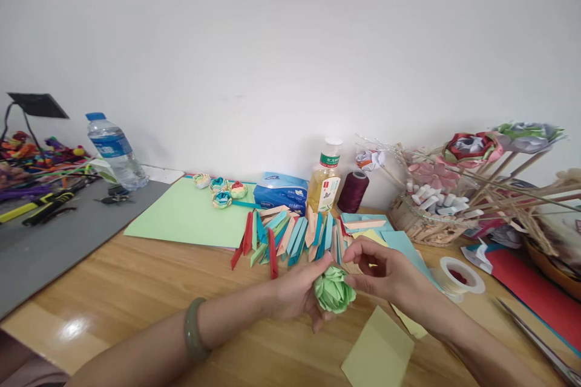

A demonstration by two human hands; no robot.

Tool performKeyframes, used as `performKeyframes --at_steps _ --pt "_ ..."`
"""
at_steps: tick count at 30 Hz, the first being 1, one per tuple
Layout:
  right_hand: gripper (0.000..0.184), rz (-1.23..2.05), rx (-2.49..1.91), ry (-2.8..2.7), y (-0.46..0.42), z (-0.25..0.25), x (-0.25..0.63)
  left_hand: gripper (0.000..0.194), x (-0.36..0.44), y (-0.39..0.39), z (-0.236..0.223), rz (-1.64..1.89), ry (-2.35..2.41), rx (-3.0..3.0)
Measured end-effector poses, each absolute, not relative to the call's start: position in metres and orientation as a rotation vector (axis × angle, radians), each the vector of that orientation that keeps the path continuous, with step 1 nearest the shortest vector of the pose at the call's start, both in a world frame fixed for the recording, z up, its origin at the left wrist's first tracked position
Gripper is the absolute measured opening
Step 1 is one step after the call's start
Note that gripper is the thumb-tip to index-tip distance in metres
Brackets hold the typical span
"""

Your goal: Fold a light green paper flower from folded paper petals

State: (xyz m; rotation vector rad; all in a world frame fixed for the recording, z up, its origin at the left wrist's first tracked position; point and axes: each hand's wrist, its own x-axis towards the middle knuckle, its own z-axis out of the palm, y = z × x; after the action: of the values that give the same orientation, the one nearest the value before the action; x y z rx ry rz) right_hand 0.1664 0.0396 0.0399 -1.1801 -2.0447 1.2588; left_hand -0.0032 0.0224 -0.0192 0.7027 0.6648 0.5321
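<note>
A light green paper flower (pixel 334 290) with layered petals is held above the table by my left hand (pixel 303 290), its fingers closed round the flower's left side and underside. At the flower's right edge is my right hand (pixel 380 269); thumb and forefinger are bent and apart, the thumb tip at the petals. Just beyond both hands lies a heap of folded paper strips (pixel 297 236) in red, teal, peach and green. A square of pale yellow paper (pixel 379 351) lies on the table below my right hand.
Behind the strips stand a blue tissue pack (pixel 281 191), a drink bottle (pixel 324 178) and a dark thread cone (pixel 353 191). Small paper flowers (pixel 221 198) rest on green sheets (pixel 181 217). To the right are a ribbon spool (pixel 458 278), scissors (pixel 538 341) and a basket (pixel 426 227).
</note>
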Motion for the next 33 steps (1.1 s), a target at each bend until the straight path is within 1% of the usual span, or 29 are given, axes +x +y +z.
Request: performKeyframes --at_steps 5,9,12,16,21,25,33 --pt "0.015 1.304 -1.267 -1.925 0.041 0.032 0.165 0.055 -0.002 0.02 -0.018 0.597 0.719 0.774" --pt "0.025 1.237 -1.2 -1.643 0.038 0.036 0.163 0.058 0.0 0.019 -0.018 0.724 0.786 0.766" --pt "0.019 1.144 -1.133 -1.564 0.035 0.041 0.165 0.055 0.001 0.019 -0.017 0.877 0.777 0.741" --pt "0.012 0.988 -1.096 -1.705 0.034 0.038 0.167 0.05 0.0 0.021 -0.016 1.024 0.647 0.741" --pt "0.004 0.66 -1.029 -1.957 0.031 0.031 0.167 0.038 -0.002 0.022 -0.015 1.048 0.473 0.68" --pt "0.007 0.448 -0.915 -2.061 0.026 0.029 0.167 0.035 -0.003 0.022 -0.013 1.034 0.432 0.635" --pt "0.014 0.238 -0.892 -2.153 0.024 0.025 0.166 0.03 -0.005 0.021 -0.01 1.042 0.394 0.532"
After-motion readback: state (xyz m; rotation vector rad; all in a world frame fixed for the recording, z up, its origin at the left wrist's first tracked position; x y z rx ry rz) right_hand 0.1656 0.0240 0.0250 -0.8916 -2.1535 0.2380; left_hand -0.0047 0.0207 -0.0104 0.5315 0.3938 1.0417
